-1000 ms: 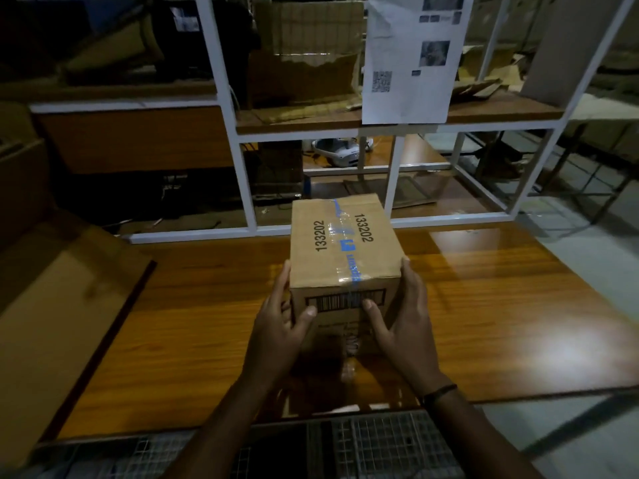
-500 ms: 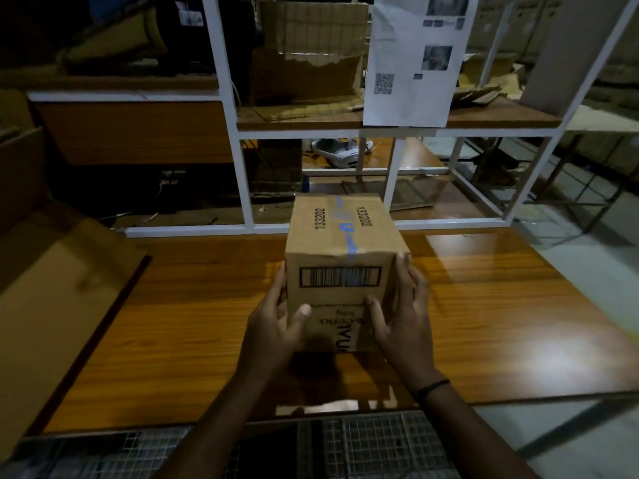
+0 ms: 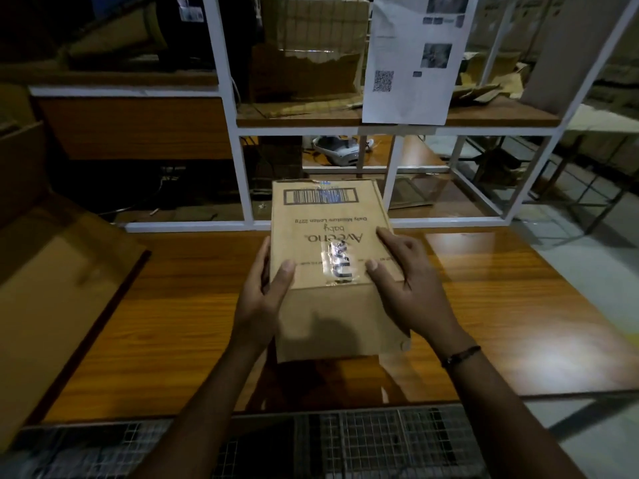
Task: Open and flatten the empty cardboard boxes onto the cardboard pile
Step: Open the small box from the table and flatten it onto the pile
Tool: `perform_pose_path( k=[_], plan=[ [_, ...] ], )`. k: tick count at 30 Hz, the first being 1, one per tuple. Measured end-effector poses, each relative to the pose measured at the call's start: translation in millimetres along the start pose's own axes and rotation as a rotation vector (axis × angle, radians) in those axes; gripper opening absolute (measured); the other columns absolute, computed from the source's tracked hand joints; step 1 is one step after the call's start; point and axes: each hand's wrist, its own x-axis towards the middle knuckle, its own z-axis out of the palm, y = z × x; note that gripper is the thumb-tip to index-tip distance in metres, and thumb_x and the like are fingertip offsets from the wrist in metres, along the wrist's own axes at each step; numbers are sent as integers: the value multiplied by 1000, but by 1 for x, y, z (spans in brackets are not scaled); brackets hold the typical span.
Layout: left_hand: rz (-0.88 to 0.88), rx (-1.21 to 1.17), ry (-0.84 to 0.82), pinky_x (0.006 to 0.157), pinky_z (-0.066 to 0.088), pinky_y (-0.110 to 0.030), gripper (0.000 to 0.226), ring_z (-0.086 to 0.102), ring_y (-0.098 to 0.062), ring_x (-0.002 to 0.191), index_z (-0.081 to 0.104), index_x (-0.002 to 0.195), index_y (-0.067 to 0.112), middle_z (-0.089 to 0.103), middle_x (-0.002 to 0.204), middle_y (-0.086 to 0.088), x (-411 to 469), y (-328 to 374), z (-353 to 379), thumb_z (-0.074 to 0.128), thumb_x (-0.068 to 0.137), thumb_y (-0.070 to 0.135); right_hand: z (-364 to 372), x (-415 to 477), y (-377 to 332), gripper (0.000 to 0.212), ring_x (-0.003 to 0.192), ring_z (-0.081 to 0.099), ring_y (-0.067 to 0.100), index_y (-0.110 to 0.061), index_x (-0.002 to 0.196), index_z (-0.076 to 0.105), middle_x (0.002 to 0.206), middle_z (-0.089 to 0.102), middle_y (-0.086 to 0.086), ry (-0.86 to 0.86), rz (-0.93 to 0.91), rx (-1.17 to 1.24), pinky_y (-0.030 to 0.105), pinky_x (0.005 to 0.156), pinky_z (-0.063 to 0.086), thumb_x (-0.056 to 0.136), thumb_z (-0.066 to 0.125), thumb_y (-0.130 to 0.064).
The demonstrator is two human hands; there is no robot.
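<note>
Cardboard box [image 3: 328, 236] held between both hands above bench [image 3: 501, 305], tipped (barcode end far). Left hand [image 3: 262, 299] grips left side; right hand [image 3: 404, 288] grips right side, thumbs on top.

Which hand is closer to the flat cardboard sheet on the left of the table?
Left. The left hand grips the box on the side facing the cardboard sheet; the right hand grips the box's opposite side, farther from it.
</note>
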Motion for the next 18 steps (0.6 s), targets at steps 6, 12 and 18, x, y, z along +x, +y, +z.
perform_pose_path(
  k=[6, 12, 18],
  plan=[
    [-16, 162, 50, 88, 57, -20, 97, 57, 1, 125, 28, 160, 34, 57, 144, 8, -26, -26, 2, 69, 80, 69, 22, -41, 16, 82, 132, 50, 4, -35, 160, 26, 153, 42, -10, 91, 17, 155, 19, 93, 54, 91, 62, -59],
    [25, 219, 89, 84, 50, -6, 76, 53, 23, 113, 28, 162, 21, 57, 141, 8, -24, -30, 10, 66, 97, 31, 43, -44, 38, 77, 132, 53, 14, -35, 161, 22, 153, 46, -5, 98, 75, 48, 37, 89, 61, 97, 61, -50],
    [99, 256, 166, 92, 50, -10, 70, 53, 17, 118, 24, 162, 35, 54, 137, 25, 1, 3, 2, 59, 102, 38, 27, -10, 1, 81, 108, 62, 12, -26, 161, 28, 139, 57, 1, 258, -36, -111, 20, 71, 55, 95, 67, -50]
  ],
)
